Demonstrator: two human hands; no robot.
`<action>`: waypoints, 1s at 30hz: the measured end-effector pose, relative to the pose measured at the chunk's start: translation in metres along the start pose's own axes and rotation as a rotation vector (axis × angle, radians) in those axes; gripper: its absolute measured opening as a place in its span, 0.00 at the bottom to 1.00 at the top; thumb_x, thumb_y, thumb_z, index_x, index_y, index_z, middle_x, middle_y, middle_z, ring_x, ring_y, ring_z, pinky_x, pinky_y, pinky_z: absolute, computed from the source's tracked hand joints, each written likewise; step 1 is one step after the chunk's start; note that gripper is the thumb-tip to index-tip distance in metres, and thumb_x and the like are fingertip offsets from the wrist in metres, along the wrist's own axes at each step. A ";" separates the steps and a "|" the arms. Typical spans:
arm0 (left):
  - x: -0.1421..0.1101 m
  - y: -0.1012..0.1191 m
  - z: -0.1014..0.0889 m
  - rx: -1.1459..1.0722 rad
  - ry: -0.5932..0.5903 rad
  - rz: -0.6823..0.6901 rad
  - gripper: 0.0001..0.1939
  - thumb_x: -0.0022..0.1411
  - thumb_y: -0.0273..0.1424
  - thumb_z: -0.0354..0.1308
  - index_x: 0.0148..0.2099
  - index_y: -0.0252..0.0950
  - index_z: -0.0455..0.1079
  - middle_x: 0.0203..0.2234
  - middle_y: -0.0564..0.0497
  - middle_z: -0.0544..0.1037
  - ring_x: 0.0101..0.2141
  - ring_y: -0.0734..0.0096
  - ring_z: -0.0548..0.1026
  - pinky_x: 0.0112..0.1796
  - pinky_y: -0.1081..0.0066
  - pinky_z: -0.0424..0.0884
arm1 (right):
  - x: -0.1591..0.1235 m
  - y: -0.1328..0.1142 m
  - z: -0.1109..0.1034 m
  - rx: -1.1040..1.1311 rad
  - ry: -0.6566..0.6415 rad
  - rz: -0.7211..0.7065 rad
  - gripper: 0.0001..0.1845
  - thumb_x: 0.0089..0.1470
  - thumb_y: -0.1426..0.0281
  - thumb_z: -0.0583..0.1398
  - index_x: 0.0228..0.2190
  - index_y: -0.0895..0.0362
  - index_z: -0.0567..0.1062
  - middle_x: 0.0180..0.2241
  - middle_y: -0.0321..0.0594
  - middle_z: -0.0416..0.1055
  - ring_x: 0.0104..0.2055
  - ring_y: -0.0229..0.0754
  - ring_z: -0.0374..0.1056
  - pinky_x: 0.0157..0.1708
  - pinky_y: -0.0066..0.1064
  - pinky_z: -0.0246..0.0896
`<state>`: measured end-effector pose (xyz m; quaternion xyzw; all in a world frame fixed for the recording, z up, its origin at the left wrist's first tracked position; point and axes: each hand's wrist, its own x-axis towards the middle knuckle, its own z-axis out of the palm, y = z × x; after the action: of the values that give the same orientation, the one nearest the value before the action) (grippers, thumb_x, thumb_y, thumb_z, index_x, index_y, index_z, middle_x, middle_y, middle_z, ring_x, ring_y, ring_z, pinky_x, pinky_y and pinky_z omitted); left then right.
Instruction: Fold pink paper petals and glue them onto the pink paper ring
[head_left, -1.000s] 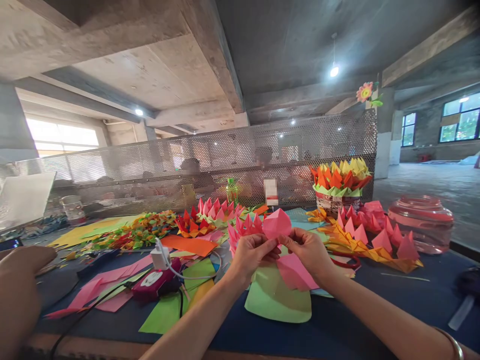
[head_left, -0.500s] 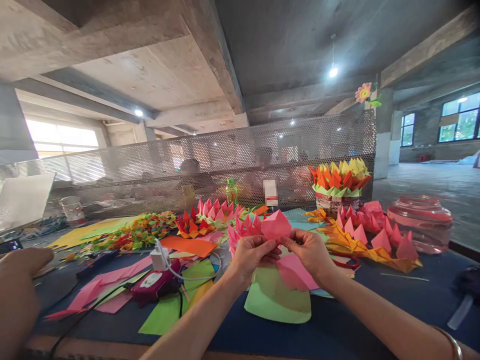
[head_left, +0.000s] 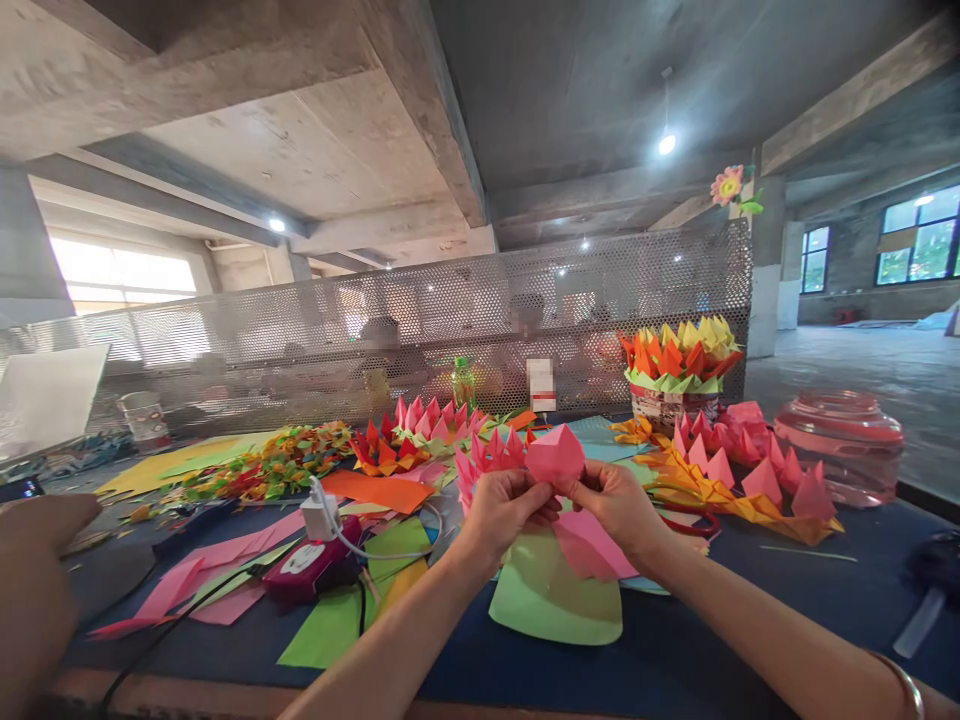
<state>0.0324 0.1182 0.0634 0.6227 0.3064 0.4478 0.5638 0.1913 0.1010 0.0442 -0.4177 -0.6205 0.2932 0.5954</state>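
A pink folded paper petal (head_left: 556,453) with a pointed top is held up between my two hands over the middle of the table. My left hand (head_left: 511,505) pinches its lower left edge between thumb and fingers. At its lower right edge, my right hand (head_left: 615,505) is closed on the same petal. Under the hands lie a light green paper sheet (head_left: 556,595) with rounded corners and some pink paper sheets (head_left: 596,546). Just behind my left hand stands a row of pink folded paper points (head_left: 491,455).
A purple power socket (head_left: 313,572) with a white charger and cables sits left. Right are yellow-and-pink folded paper strips (head_left: 720,480), a clear plastic jar (head_left: 840,450) and a paper-flower basket (head_left: 679,385). A perforated metal screen (head_left: 315,340) runs behind. Another person's hand (head_left: 45,530) shows at far left.
The pink petal has shifted slightly right and down in my hands, and my right thumb has moved a little along its lower edge. The other person's hand has drawn slightly left.
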 end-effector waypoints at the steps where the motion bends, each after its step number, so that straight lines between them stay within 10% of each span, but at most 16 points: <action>1: 0.000 0.000 0.000 0.005 0.002 0.002 0.20 0.44 0.43 0.70 0.26 0.28 0.74 0.21 0.47 0.78 0.22 0.75 0.74 0.27 0.75 0.70 | 0.000 0.000 0.000 -0.005 0.002 -0.002 0.22 0.47 0.51 0.63 0.19 0.58 0.71 0.18 0.33 0.63 0.22 0.35 0.55 0.23 0.28 0.53; 19: 0.004 -0.002 -0.004 -0.056 0.065 0.023 0.16 0.48 0.39 0.68 0.29 0.29 0.71 0.22 0.50 0.76 0.23 0.75 0.74 0.27 0.76 0.71 | 0.001 0.006 -0.002 -0.173 -0.048 -0.076 0.19 0.55 0.57 0.58 0.23 0.59 0.71 0.21 0.34 0.64 0.24 0.36 0.59 0.24 0.28 0.57; 26: 0.003 0.000 -0.004 -0.153 0.007 -0.084 0.17 0.45 0.39 0.70 0.29 0.29 0.72 0.22 0.50 0.76 0.22 0.76 0.74 0.27 0.77 0.71 | -0.005 -0.014 -0.009 -0.243 0.160 -0.251 0.11 0.60 0.67 0.52 0.45 0.55 0.64 0.43 0.43 0.67 0.39 0.41 0.66 0.32 0.29 0.64; 30: 0.001 0.000 -0.004 -0.214 -0.056 -0.152 0.17 0.43 0.37 0.71 0.26 0.30 0.71 0.21 0.51 0.75 0.23 0.76 0.74 0.27 0.77 0.71 | -0.009 -0.016 -0.022 -0.368 0.136 -0.388 0.13 0.53 0.77 0.53 0.41 0.54 0.69 0.43 0.43 0.67 0.46 0.45 0.64 0.42 0.36 0.64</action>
<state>0.0293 0.1212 0.0631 0.5464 0.2873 0.4165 0.6674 0.2101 0.0823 0.0561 -0.4108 -0.6904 0.0273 0.5948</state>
